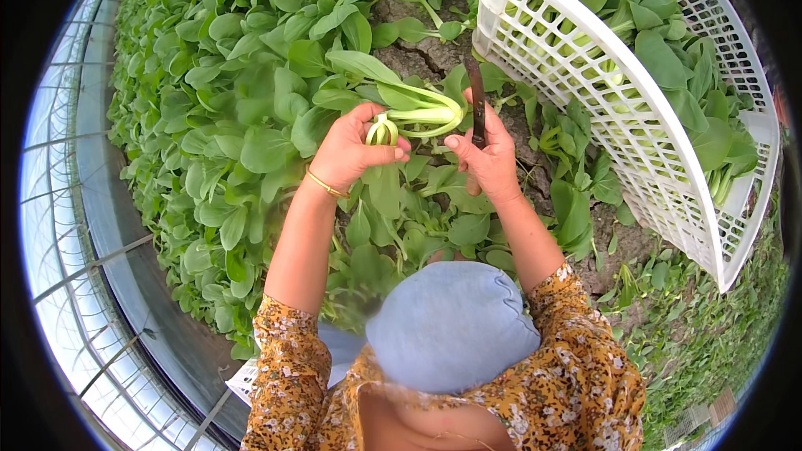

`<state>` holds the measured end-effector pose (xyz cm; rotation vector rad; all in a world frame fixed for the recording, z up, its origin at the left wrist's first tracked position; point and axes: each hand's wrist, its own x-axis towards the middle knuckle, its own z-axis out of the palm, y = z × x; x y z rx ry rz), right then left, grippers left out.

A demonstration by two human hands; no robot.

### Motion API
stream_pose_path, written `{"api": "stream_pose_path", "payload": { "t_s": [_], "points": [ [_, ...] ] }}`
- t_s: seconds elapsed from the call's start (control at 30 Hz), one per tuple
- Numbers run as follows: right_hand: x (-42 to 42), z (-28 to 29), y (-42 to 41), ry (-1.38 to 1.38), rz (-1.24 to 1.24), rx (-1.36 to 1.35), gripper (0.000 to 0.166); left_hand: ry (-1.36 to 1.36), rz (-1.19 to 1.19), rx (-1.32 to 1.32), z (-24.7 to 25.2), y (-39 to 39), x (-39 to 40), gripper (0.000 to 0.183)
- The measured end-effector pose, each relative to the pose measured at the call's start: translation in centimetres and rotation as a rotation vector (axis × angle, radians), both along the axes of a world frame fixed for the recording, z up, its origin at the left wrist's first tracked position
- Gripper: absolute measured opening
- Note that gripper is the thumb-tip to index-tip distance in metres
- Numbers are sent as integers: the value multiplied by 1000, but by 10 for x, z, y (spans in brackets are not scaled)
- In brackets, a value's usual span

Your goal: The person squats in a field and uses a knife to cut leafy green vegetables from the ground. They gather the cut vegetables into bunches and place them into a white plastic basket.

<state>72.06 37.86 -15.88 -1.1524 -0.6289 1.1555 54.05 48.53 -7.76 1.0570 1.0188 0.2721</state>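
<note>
My left hand [363, 144] grips a small bok choy [382, 130], its pale cut base pointing up between thumb and fingers. A second bok choy [432, 114] stretches between my hands, base toward the right and leaves toward the upper left. Its near part meets my left fingers; whether they hold it too, I cannot tell. In my right hand [492, 150] is a harvesting knife with a dark, rusty-looking blade [477, 97] pointing away from me. A bit of its wooden handle [473, 185] shows below the palm. The blade stands just right of the second bok choy's base.
A white plastic crate [651, 84] filled with cut bok choy [664, 62] stands tilted at the right. Dense growing bok choy [250, 106] covers the left side. Cracked soil [420, 59] shows between plants. Greenhouse film and metal ribs [75, 200] curve along the far left.
</note>
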Motion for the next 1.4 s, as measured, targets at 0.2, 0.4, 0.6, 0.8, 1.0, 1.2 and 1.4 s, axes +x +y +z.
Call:
{"api": "stream_pose_path", "payload": {
  "t_s": [0.2, 0.4, 0.6, 0.8, 1.0, 1.2, 1.4],
  "points": [
    [27, 24, 6, -498, 243, 2, 34, -16, 62, -23, 24, -28, -10, 42],
    [22, 40, -11, -208, 43, -253, 26, -43, 147, -32, 34, -61, -16, 40],
    [8, 48, -20, 74, 278, -182, 46, 34, 112, -11, 32, -79, -13, 63],
    [3, 43, -30, 222, 435, -242, 38, 411, -203, 1187, 38, -94, 4, 78],
    [-7, 5, -19, 9, 141, -434, 35, 677, -345, 752, -28, -55, 17, 92],
    [-45, -33, 31, 29, 506, -491, 22, 1330, -568, 835, -66, 23, -20, 89],
    [-81, -79, 77, 79, 575, -566, 18, 1276, -465, 889, -82, 5, -59, 55]
  ]
}}
